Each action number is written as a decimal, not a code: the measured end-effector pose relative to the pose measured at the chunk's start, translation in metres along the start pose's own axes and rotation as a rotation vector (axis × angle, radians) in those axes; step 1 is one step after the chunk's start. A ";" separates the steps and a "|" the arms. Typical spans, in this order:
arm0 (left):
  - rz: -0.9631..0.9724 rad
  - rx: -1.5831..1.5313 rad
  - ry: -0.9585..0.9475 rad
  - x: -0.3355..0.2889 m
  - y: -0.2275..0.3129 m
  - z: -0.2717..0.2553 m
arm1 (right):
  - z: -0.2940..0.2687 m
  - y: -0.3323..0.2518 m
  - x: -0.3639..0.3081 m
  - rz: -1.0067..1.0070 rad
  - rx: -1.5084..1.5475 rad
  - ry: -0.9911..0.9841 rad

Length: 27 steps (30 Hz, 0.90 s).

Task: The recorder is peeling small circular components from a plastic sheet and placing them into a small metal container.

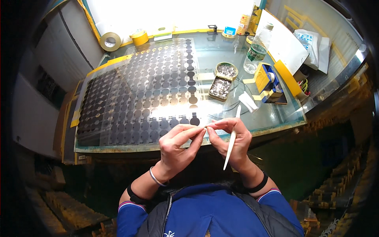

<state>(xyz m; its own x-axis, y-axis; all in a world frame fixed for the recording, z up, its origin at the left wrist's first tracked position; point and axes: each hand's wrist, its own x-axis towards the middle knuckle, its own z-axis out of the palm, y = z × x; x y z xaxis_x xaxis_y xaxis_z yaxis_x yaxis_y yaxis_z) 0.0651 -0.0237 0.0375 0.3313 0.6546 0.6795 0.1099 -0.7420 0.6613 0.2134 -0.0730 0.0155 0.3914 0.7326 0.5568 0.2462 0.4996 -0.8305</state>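
Note:
My left hand (178, 148) and my right hand (236, 144) meet fingertip to fingertip just off the table's near edge. My left thumb and index finger are pinched together; whatever sits between them is too small to make out. A slim white stick-shaped tool (230, 148), tapered toward its ends, lies across my right hand, tucked between its fingers and slanting down. The right thumb and index finger also close toward the left fingertips. Beyond my hands, transparent sheets bearing rows of dark discs (148, 103) lie on the glass-topped table (209, 51).
Right of the sheets stand a small open tin (220, 87) and a round container (226, 70), both with small silvery bits. Nearby are folded white paper (248, 102), a blue tape dispenser (270, 83) and a clear bottle (256, 49). Tape rolls (110, 41) sit at the back left.

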 end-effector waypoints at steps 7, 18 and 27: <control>-0.067 -0.010 -0.052 0.000 0.006 -0.002 | 0.000 0.000 0.000 -0.168 -0.099 0.003; -0.464 -0.355 -0.157 0.001 0.002 -0.007 | -0.001 -0.004 0.002 -0.338 -0.248 -0.024; -0.466 -0.336 -0.152 -0.001 0.003 -0.004 | -0.001 -0.005 0.000 -0.356 -0.298 -0.002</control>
<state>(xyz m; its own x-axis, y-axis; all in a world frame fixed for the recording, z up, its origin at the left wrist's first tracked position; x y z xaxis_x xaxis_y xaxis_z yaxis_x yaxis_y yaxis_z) 0.0612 -0.0257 0.0405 0.4527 0.8538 0.2571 -0.0186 -0.2792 0.9601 0.2130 -0.0756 0.0193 0.2349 0.5408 0.8077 0.6088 0.5659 -0.5559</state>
